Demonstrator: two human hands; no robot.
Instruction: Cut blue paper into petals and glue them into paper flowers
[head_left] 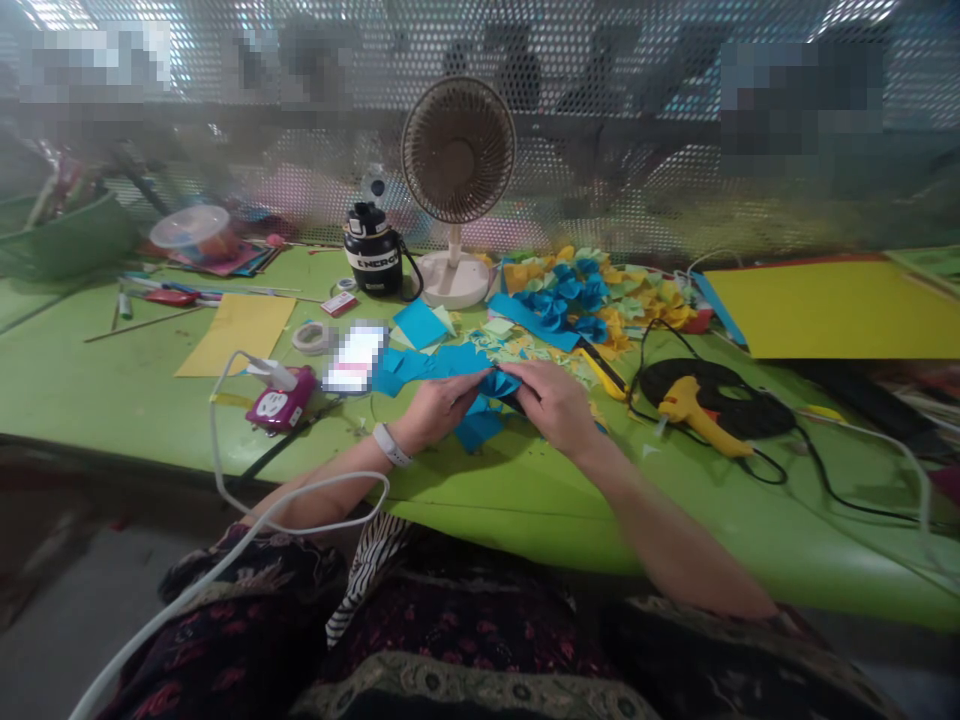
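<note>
Between my two hands a piece of blue paper [501,382] is pinched, folded or curled at its edges. My left hand [441,408], with a pale band on its wrist, closes on the paper's left side. From the other side my right hand [556,402] grips it with thumb and fingers. Blue paper scraps [480,430] lie under and beside the hands, and flat blue squares [420,325] lie beyond them. Behind the hands rises a heap of curled blue paper pieces [566,295] mixed with yellow and light green ones.
A yellow glue gun [694,410] and black cord lie right, near a yellow cutter [604,372]. A fan [459,150] and black flask [373,255] stand behind. Left are a phone [356,358], tape roll [311,338] and purple power adapter [280,400]; a white cable crosses my left arm.
</note>
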